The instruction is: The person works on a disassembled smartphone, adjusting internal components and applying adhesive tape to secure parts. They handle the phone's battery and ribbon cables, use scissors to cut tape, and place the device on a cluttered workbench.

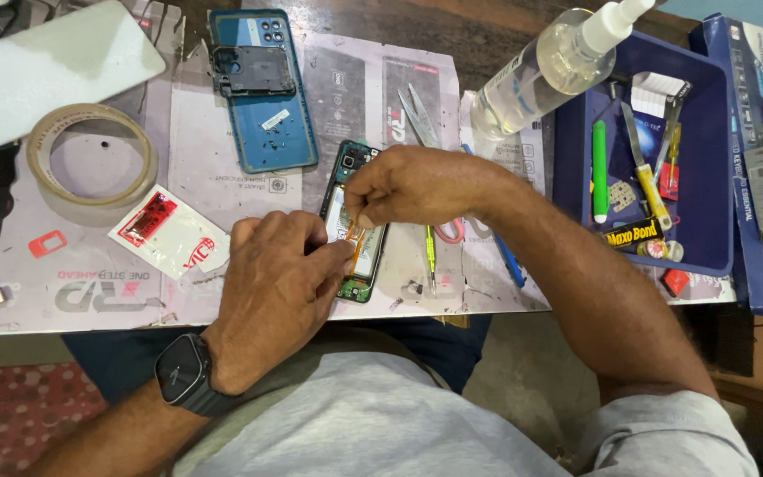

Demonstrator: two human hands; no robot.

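Note:
An opened phone (352, 177) lies face down on the work mat, its battery and circuit boards bare. My left hand (271, 287) rests on its lower left side and steadies it with thumb and fingers. My right hand (412, 185) reaches over from the right and pinches an orange flex ribbon (355, 237) near the phone's middle. The phone's blue back cover (267, 106) lies apart at the upper left, and a black inner plate (253, 69) sits on it.
A tape roll (90, 155) and a small red-printed packet (169, 231) lie at the left. Scissors (421, 119), tweezers (431, 256) and a blue pen (509, 261) lie right of the phone. A spray bottle (549, 66) leans on a blue tray (708, 177) of tools.

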